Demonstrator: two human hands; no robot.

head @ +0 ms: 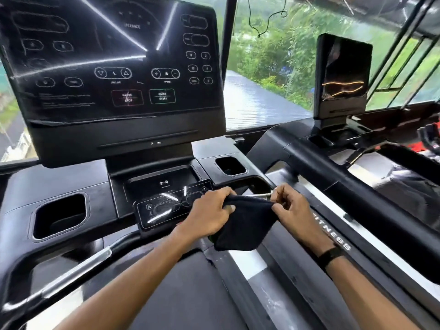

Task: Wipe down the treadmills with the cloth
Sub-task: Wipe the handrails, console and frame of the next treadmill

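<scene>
Treadmill console (114,67) fills most of my view, with its small lower control panel (166,206) just left of my hands. Dark cloth (242,225) hangs stretched between them over the belt's front, top edge running left-right; left hand (209,213) and right hand (292,210) each pinch a corner. Left's closer to the panel, I'd say.

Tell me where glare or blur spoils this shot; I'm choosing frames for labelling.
Head view: bright streaks of glare cross the console screen; wide-angle bending curves the edges; the dark cloth, gripped by left hand and right hand, stays fairly sharp.
</scene>
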